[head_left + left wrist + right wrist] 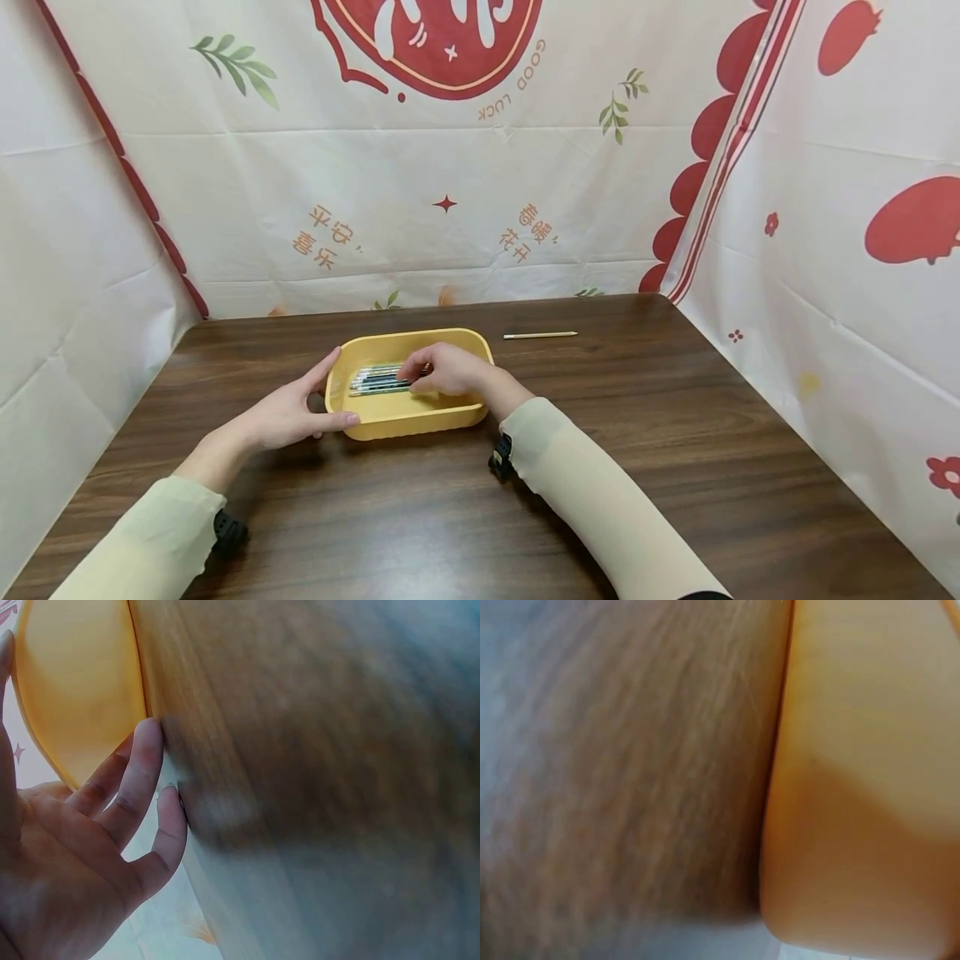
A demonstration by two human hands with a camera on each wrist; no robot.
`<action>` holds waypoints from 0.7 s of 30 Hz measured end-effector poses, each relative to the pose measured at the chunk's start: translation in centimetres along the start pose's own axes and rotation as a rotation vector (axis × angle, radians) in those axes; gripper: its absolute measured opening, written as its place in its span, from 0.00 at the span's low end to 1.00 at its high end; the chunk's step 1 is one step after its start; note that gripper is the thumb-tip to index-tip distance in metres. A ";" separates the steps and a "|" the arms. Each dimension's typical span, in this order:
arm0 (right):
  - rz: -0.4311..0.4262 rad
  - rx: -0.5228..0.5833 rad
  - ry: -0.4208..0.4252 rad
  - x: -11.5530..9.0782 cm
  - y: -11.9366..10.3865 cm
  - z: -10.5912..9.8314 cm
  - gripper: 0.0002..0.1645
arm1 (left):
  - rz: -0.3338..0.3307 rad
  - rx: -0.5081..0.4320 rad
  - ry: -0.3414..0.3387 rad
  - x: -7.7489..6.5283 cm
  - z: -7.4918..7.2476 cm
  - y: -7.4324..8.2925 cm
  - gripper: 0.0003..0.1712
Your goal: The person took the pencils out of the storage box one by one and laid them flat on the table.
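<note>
several pencils [378, 382] lie in the yellow tray [420, 427], toward its nine o'clock. my left fingers [321, 372] grip that end; whether my right fingers [420, 357], among them, pinch one, i can't tell. arranging seems in hand; next calls for a light pinch.
</note>
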State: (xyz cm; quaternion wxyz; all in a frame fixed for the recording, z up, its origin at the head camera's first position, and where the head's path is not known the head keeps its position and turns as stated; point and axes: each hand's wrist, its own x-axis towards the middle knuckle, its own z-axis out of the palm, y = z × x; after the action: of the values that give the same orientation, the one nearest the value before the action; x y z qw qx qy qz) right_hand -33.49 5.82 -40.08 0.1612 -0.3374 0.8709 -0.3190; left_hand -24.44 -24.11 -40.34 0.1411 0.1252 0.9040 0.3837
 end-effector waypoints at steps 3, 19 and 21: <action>-0.004 -0.031 0.008 0.1 0.0 0.0 0.14 | 0.005 0.000 0.001 0.0 0.0 0.0 0.73; -0.062 -0.165 -0.030 0.2 0.4 0.2 0.15 | 0.009 0.028 0.008 -0.2 0.2 0.0 0.73; -0.072 -0.191 -0.038 0.2 0.4 0.2 0.15 | 0.005 0.034 0.007 -0.2 0.2 0.0 0.73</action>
State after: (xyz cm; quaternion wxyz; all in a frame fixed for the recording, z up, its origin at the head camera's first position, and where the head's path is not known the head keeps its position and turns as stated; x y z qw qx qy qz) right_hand -33.74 5.77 -40.50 0.1331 -0.3881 0.8815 -0.2335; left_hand -24.19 -24.00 -40.44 0.1346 0.1284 0.9105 0.3692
